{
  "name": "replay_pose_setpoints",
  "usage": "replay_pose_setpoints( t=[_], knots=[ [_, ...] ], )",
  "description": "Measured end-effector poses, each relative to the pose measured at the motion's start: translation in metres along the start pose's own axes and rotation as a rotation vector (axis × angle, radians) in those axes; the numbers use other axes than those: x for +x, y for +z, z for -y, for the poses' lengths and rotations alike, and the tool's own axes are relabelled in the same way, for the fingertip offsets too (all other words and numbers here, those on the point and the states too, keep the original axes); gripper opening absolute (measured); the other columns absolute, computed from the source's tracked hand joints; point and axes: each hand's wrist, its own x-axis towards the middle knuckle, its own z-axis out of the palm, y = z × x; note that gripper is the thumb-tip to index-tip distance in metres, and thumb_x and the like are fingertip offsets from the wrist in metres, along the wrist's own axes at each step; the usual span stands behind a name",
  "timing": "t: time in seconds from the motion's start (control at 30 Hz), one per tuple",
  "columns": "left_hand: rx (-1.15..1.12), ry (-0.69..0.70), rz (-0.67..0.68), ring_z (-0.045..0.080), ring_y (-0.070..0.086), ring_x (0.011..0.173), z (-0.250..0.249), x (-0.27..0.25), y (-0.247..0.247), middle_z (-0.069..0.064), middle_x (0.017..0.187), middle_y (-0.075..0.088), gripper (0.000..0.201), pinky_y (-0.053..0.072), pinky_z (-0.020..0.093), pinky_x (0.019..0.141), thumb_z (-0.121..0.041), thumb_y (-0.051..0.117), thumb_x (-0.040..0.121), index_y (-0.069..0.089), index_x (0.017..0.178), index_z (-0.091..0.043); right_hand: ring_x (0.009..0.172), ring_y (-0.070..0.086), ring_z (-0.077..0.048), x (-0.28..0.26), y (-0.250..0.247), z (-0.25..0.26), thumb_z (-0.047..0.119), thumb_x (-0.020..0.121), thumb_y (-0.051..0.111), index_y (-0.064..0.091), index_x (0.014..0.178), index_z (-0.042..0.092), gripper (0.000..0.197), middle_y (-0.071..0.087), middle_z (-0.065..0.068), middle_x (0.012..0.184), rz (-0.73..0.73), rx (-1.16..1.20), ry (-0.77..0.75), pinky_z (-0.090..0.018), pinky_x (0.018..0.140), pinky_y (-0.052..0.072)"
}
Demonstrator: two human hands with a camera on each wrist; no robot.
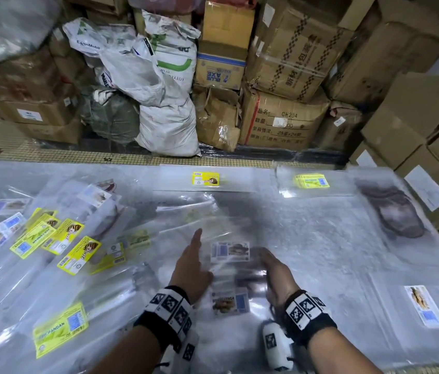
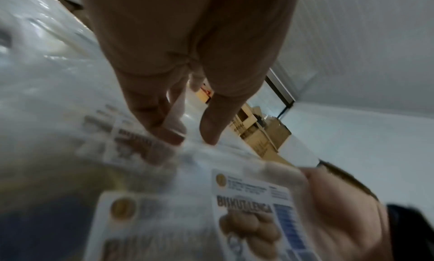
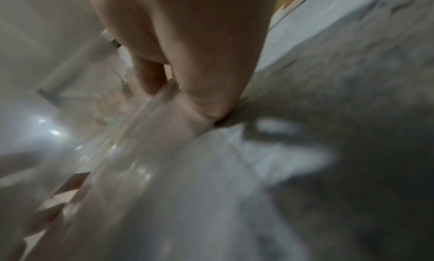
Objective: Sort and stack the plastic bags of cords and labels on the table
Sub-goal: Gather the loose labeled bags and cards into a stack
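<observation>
Two clear bags with white labels (image 1: pixel 229 251) lie overlapped in the middle of the plastic-covered table (image 1: pixel 321 238). My left hand (image 1: pixel 191 268) is at their left edge, index finger straight and pointing away; in the left wrist view a strip of film passes between its thumb and fingers (image 2: pixel 164 131). My right hand (image 1: pixel 275 268) grips the right edge with curled fingers, thumb on top near the biscuit label (image 2: pixel 253 209). The right wrist view is blurred and shows only the fingers (image 3: pixel 199 97) on shiny film. A loose heap of yellow- and white-labelled bags (image 1: pixel 59 238) lies on the left.
Two neat bag stacks with yellow labels (image 1: pixel 205 178) (image 1: pixel 311 180) sit at the table's far edge. White-labelled bags (image 1: pixel 426 306) lie at the near right. A dark patch (image 1: pixel 393 211) marks the far right. Cartons (image 1: pixel 280 120) and sacks (image 1: pixel 167 125) stand beyond the table.
</observation>
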Motion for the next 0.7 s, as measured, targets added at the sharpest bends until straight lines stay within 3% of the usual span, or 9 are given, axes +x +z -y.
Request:
replay_pose_setpoints(
  t=[0.07, 0.1, 0.17, 0.23, 0.3, 0.4, 0.47, 0.57, 0.7],
  knots=[
    [0.282, -0.018, -0.016, 0.022, 0.030, 0.132, 0.002, 0.000, 0.008, -0.006, 0.156, 0.028, 0.096, 0.032, 0.039, 0.106, -0.015, 0.062, 0.080, 0.005, 0.154, -0.038, 0.131, 0.051, -0.029, 0.001, -0.004, 0.000, 0.083, 0.082, 0.044, 0.056, 0.138, 0.030, 0.078, 0.055, -0.004, 0.143, 0.048, -0.015, 0.062, -0.053, 0.117, 0.027],
    [0.361, -0.025, -0.012, 0.023, 0.020, 0.138, 0.004, 0.002, 0.010, -0.009, 0.159, 0.022, 0.092, 0.024, 0.043, 0.110, -0.021, 0.060, 0.082, 0.005, 0.154, -0.036, 0.126, 0.055, -0.026, -0.002, -0.004, 0.002, 0.079, 0.085, 0.044, 0.052, 0.138, 0.033, 0.070, 0.055, -0.002, 0.141, 0.083, -0.047, 0.060, -0.049, 0.116, 0.030],
    [0.396, -0.023, 0.001, 0.023, 0.014, 0.142, 0.007, 0.004, 0.012, -0.009, 0.161, 0.015, 0.089, 0.021, 0.047, 0.114, -0.029, 0.059, 0.084, 0.005, 0.154, -0.036, 0.097, 0.071, -0.027, -0.007, 0.000, 0.006, 0.042, 0.095, 0.061, 0.055, 0.123, 0.024, 0.034, 0.069, -0.010, 0.118, 0.152, -0.110, -0.038, -0.042, 0.091, 0.053],
    [0.356, 0.004, -0.029, 0.024, 0.020, 0.141, 0.011, 0.006, 0.009, -0.006, 0.158, 0.022, 0.089, 0.025, 0.046, 0.114, -0.034, 0.062, 0.083, 0.008, 0.154, -0.035, 0.080, 0.072, -0.026, -0.004, 0.002, 0.004, 0.011, 0.094, 0.065, 0.055, 0.116, 0.016, 0.025, 0.071, -0.015, 0.101, 0.111, -0.252, -0.144, -0.034, 0.069, 0.055],
    [0.275, 0.025, -0.141, 0.026, 0.029, 0.136, 0.015, 0.005, -0.001, 0.001, 0.152, 0.034, 0.081, 0.030, 0.042, 0.112, -0.033, 0.064, 0.085, 0.020, 0.153, -0.032, 0.069, 0.068, -0.021, -0.001, 0.002, 0.006, 0.003, 0.093, 0.063, 0.057, 0.112, 0.017, 0.024, 0.069, -0.013, 0.089, 0.040, -0.305, -0.183, -0.035, 0.064, 0.054],
    [0.405, -0.071, -0.340, 0.031, 0.029, 0.132, 0.031, -0.004, -0.022, 0.005, 0.149, 0.034, 0.066, 0.026, 0.042, 0.110, -0.037, 0.065, 0.085, 0.037, 0.144, -0.029, 0.083, 0.072, -0.032, -0.001, -0.007, 0.019, -0.002, 0.094, 0.059, 0.057, 0.114, 0.014, 0.025, 0.072, -0.015, 0.099, 0.047, -0.185, -0.197, -0.053, 0.082, 0.059],
    [0.530, -0.207, -0.324, 0.033, 0.023, 0.133, 0.040, -0.014, -0.031, 0.006, 0.148, 0.023, 0.069, 0.024, 0.045, 0.109, -0.048, 0.064, 0.080, 0.035, 0.139, -0.027, 0.092, 0.072, -0.035, 0.002, -0.019, 0.025, -0.003, 0.093, 0.060, 0.052, 0.114, 0.017, 0.030, 0.071, -0.011, 0.107, 0.036, -0.070, -0.183, -0.050, 0.086, 0.058],
    [0.566, -0.296, -0.265, 0.034, 0.024, 0.131, 0.044, -0.020, -0.031, 0.009, 0.140, 0.019, 0.078, 0.027, 0.047, 0.107, -0.054, 0.063, 0.077, 0.028, 0.139, -0.021, 0.097, 0.070, -0.038, 0.009, -0.033, 0.020, -0.006, 0.091, 0.061, 0.054, 0.111, 0.015, 0.029, 0.066, -0.024, 0.119, -0.022, -0.047, -0.160, -0.047, 0.090, 0.055],
    [0.555, -0.303, -0.281, 0.033, 0.024, 0.124, 0.039, -0.020, -0.029, 0.007, 0.129, 0.022, 0.071, 0.027, 0.045, 0.103, -0.050, 0.062, 0.078, 0.031, 0.136, -0.023, 0.095, 0.072, -0.035, 0.013, -0.039, 0.008, -0.011, 0.090, 0.059, 0.060, 0.107, 0.010, 0.027, 0.071, -0.023, 0.110, -0.033, -0.100, -0.105, -0.048, 0.094, 0.054]
  ],
)
